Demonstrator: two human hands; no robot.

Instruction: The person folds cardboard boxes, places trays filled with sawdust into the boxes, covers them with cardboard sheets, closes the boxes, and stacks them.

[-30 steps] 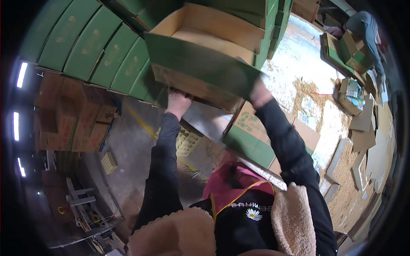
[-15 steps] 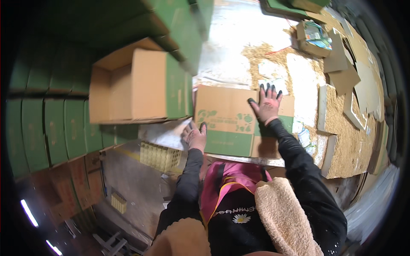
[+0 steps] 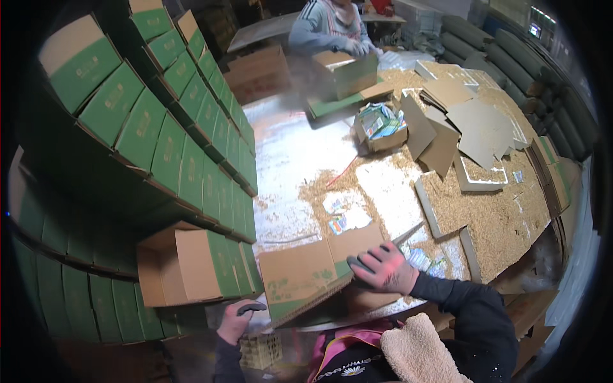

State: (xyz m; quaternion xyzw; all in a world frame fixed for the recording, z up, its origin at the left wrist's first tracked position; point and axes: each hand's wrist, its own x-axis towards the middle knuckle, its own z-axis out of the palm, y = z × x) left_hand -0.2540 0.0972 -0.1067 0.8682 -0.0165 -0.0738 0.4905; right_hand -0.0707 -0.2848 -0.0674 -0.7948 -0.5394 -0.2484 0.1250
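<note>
Flattened green-and-brown carton [image 3: 313, 271], lifted at the near edge of the desk [image 3: 287, 159] and tilted, its far flap raised. My right hand [image 3: 383, 268], in a pink glove with dark fingertips, lies on the carton's upper right part, grip closed over its edge; my left hand [image 3: 237, 319] is at the lower left corner, fingers curled at the edge, though I cannot tell whether that grip truly clamps it. Just left of the carton, an assembled open box [image 3: 191, 265] lies on its side, its brown inside showing nothing in it. Behind it rise stacked green boxes [image 3: 179, 147]. Farther out on the desk: scattered sawdust-like litter [image 3: 504, 217], loose cardboard sheets [image 3: 472, 127], and a small open box [image 3: 381, 127] holding colourful packets. At the far end another person [image 3: 332, 29] handles a carton.
</note>
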